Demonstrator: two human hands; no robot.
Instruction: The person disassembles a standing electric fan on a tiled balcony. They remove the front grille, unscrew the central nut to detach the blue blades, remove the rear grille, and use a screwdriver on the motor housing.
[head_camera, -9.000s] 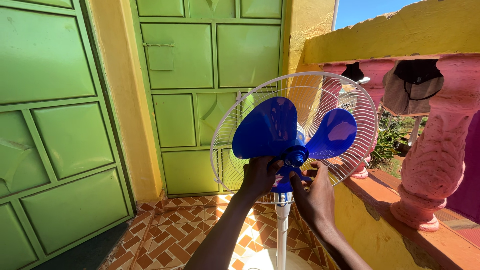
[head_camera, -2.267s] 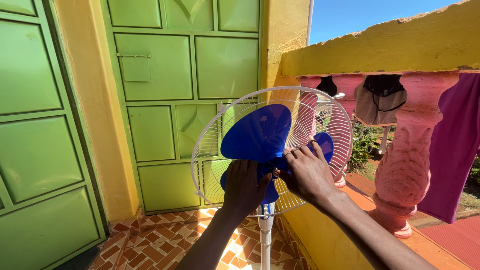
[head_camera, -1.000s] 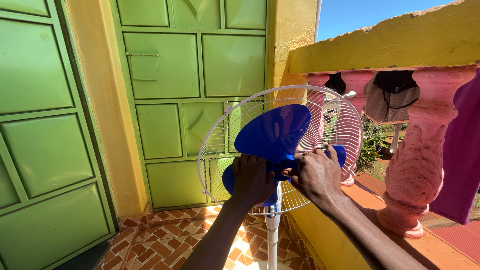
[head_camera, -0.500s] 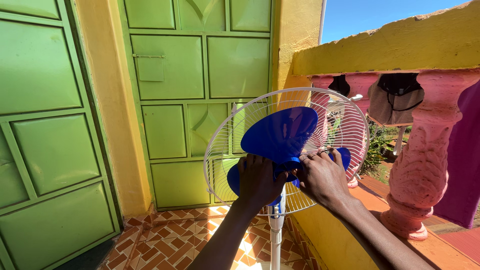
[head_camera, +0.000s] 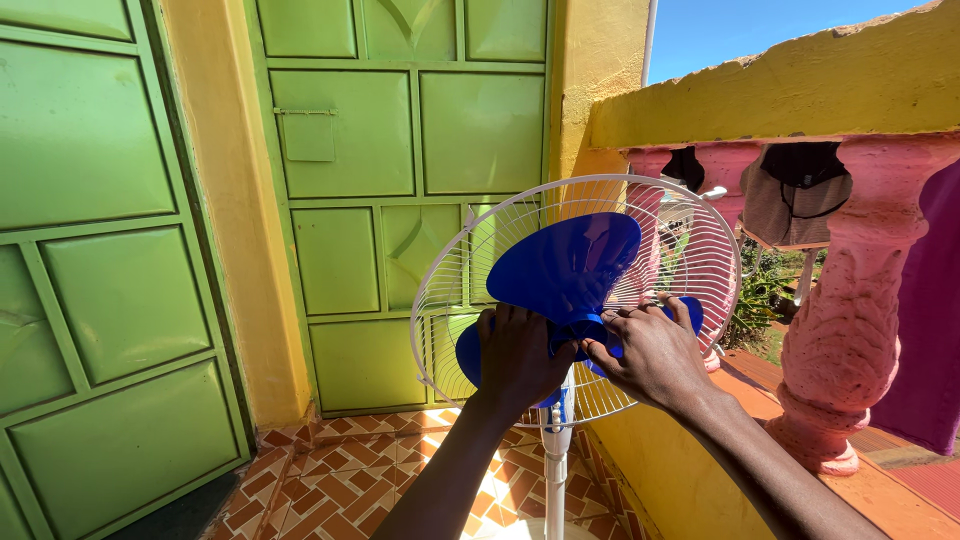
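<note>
Blue fan blades (head_camera: 565, 265) sat at the middle of a white wire guard (head_camera: 690, 250), on top of a white stand pole (head_camera: 556, 480) that rose from the patterned orange floor tiles (head_camera: 340, 480). Both hands met at the hub. The left hand (head_camera: 518, 355) lay over the lower left blade beside the hub, its grip curled closed on the blades. The right hand (head_camera: 655, 352) reached in from the right, its fingertips (head_camera: 598, 348) pinched at the blue hub, with the other fingers spread over the right blade; whether that grip truly clamped the hub could not be told. Behind the fan stood a green panelled door (head_camera: 410, 200) set in a yellow wall (head_camera: 230, 220). To the right ran a pink baluster (head_camera: 850, 330) under a yellow rail (head_camera: 800, 90).
</note>
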